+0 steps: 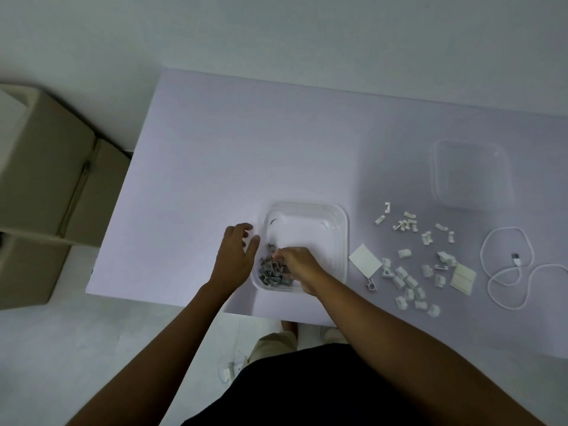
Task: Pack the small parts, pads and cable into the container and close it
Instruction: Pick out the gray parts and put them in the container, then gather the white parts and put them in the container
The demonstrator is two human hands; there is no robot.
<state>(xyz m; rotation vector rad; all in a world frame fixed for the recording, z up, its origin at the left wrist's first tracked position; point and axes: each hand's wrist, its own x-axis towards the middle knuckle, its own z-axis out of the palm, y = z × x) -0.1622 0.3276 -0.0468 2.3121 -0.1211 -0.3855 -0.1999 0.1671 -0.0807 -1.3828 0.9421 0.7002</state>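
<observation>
Currently the clear container (pixel 307 222) sits near the desk (pixel 215 164) front edge, a heap of grey small parts (pixel 272 272) in its near-left corner. Right hand (pixel 299 264) reaches inside, fingers (pixel 278 253) bunched over the heap; whether they grip any, cannot tell. Left hand (pixel 235 256) rests spread against the container's left wall. White clips (pixel 408 284), pads (pixel 462 278), cable (pixel 507 265) and lid (pixel 471 173) lie to the right.
</observation>
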